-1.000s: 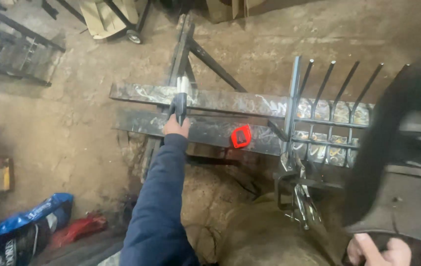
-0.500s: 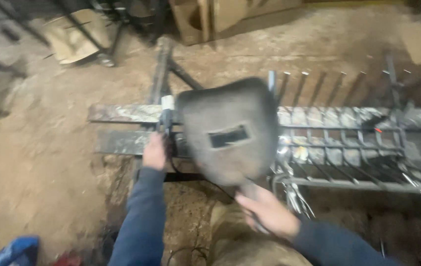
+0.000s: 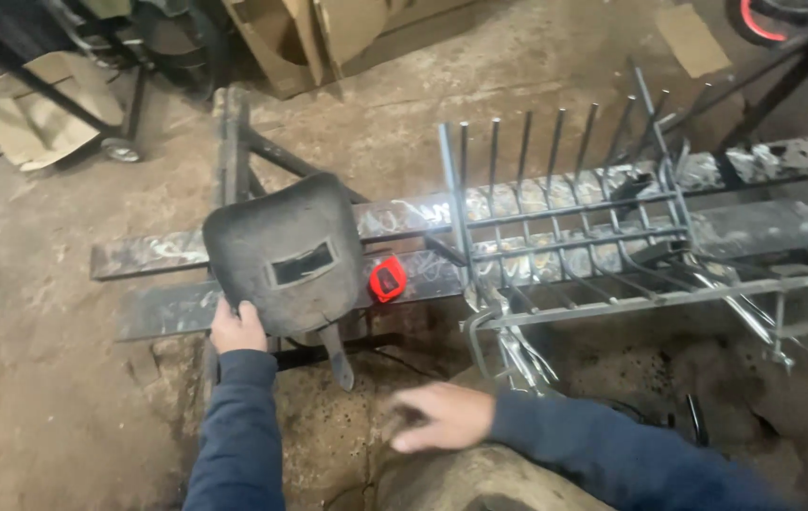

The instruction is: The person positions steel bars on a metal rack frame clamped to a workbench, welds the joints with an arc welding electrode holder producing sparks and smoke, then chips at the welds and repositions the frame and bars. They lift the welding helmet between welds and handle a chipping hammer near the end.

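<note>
A dark welding mask (image 3: pixel 283 255) with a small window in the middle is held at its lower left edge by the left hand (image 3: pixel 237 328). The fingers of that hand are curled around the edge of the mask. The mask is stood up, leaning a bit, on top of two long flat metal bars (image 3: pixel 153 255) that are laid side by side above the dirt floor (image 3: pixel 35 397). The handle of the mask is pointed down, below the bars.

The right hand (image 3: pixel 442 416) is seen lower down, near the middle, apart from the mask. Nothing is held in it. Its fingers are loosely bent, and the hand is blurred.

A small red thing (image 3: pixel 387 279) is seen on the bars, just beside the right side of the mask. What it is cannot be told.

To the right, a metal grid (image 3: pixel 565 227) made of thin rods is laid across the same bars. Its rods are pointed up and away. A metal clamp (image 3: pixel 801 303) is seen at the right end of the grid.

Pieces of brown cardboard (image 3: pixel 328 38) are seen at the top, far from the hands. A small wheel (image 3: pixel 120 149) of a cart is seen at the upper left. Both arms are covered by dark blue sleeves (image 3: pixel 238 435).
</note>
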